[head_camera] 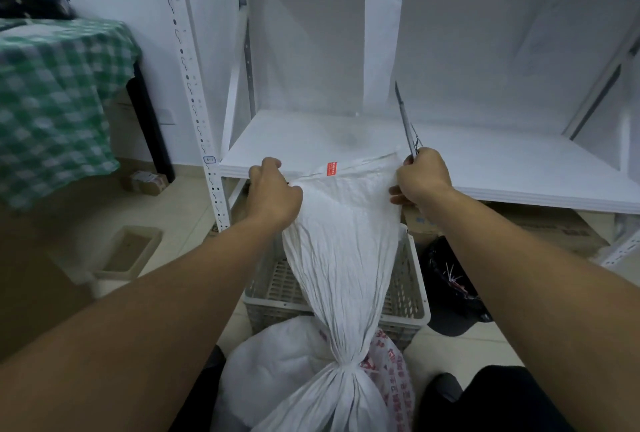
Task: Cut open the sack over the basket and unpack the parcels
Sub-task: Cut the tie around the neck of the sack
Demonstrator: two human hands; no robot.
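Note:
A white woven sack (346,258) is stretched upward over a pale slatted basket (408,296). Its neck is cinched tight low in the view, and the bulging body lies below that at the bottom edge. My left hand (273,192) grips the sack's top hem at its left corner. My right hand (420,177) holds the right corner of the hem and also grips a thin utility knife (405,119), whose blade points up and away. A small red tag (331,168) sits on the hem between my hands.
A white metal shelf unit (346,140) stands right behind the basket. A table with a green checked cloth (52,102) is at the left. A black bag (450,279) and cardboard boxes (554,227) lie right of the basket, a small tray (128,251) on the floor at left.

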